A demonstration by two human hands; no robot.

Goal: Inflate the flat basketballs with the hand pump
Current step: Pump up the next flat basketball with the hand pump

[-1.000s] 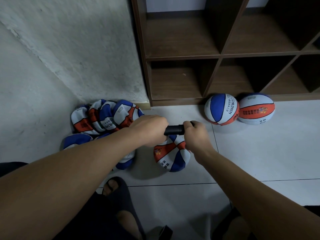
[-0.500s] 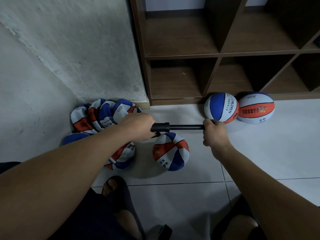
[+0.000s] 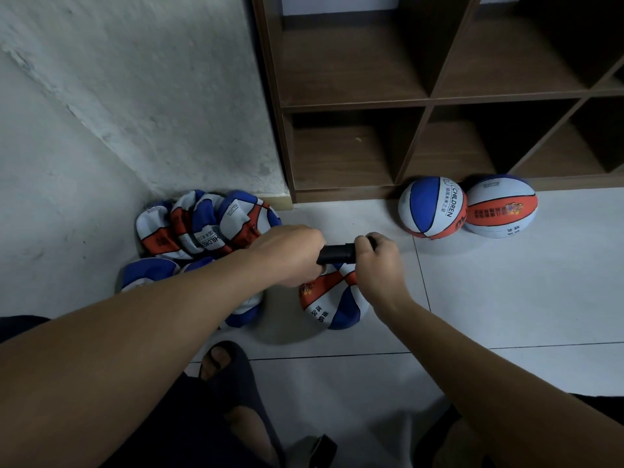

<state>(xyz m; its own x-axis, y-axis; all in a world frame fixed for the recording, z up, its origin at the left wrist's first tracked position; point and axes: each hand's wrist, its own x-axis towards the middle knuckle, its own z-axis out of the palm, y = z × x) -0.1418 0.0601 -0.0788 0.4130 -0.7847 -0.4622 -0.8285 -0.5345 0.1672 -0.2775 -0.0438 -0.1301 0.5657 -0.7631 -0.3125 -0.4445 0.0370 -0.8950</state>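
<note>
Bare floor tile [image 3: 506, 298] lay open to the right of the hands, reaching to the two round basketballs [image 3: 433, 207] that sat against the shelf unit's [image 3: 429, 99] base. On the left, a heap of flat basketballs [image 3: 202, 224] filled the wall corner. A sandalled foot [image 3: 233, 376] blocked the near floor below the hands.

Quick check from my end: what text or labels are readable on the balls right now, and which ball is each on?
"CHILDREN": white panel of the inflated blue-and-white ball by the shelf; the small characters beside it are too small to read.
"CHILDRE", partly folded: a flat ball in the corner pile.
Orange-banded ball: printed band and cartoon logo, too blurred to read.
Ball under the pump: white characters, not legible.
</note>
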